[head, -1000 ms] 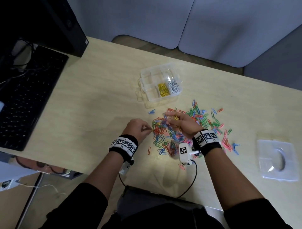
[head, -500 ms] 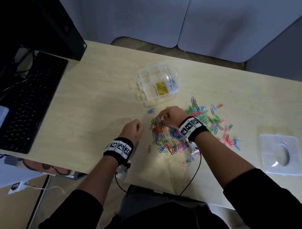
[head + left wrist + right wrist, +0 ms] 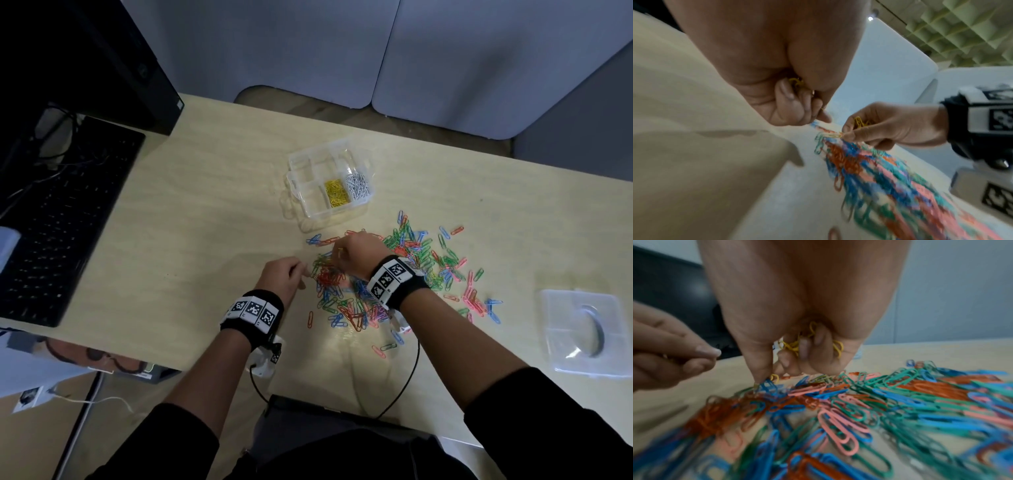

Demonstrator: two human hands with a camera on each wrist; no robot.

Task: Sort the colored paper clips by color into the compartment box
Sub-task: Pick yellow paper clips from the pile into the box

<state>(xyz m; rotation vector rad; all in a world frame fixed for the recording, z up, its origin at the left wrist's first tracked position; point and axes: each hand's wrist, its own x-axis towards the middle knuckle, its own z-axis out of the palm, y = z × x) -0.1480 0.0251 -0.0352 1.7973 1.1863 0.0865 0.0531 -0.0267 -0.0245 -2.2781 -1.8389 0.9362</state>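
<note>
Yellow clips (image 3: 797,344) are gathered in the curled right hand (image 3: 359,255), and its thumb and forefinger pinch one more yellow clip (image 3: 835,135) at the near left edge of the mixed pile (image 3: 394,277); this clip lies almost flat, its long axis pointing away from the fingertips toward the left hand (image 3: 284,275); the left hand is also closed, with a few yellow clips (image 3: 795,82) inside its curled fingers, just beside the pile. The compartment box (image 3: 329,185) stands beyond the pile, further from the person than both hands; its yellow compartment (image 3: 336,192) is already partly filled; white clips (image 3: 358,185) lie next to it. I judge that the right hand is nearer to the box, so it should carry its load forward.
</note>
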